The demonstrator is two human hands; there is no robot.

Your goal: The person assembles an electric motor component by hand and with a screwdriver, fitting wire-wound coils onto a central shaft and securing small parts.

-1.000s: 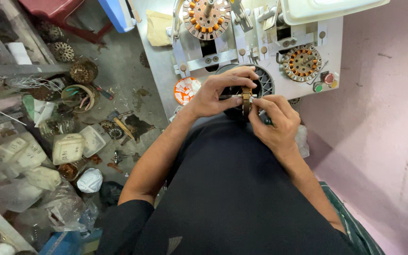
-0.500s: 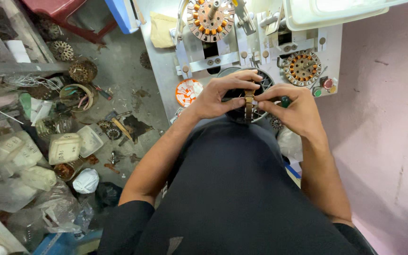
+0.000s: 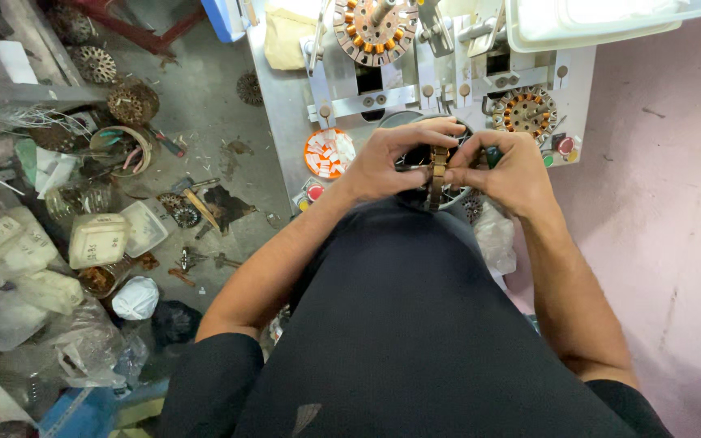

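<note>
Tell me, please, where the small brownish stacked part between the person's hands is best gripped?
Probably by its two long flat sides, one hand from each side. The brownish stacked part is narrow, stands upright on edge, and its sides face the left hand and right hand, which pinch it there above the dark round part.

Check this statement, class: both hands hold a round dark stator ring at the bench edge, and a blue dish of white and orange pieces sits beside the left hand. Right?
Not quite. In the head view the dish is orange, not blue. Both the left hand and right hand do hold the round dark stator ring.
</note>
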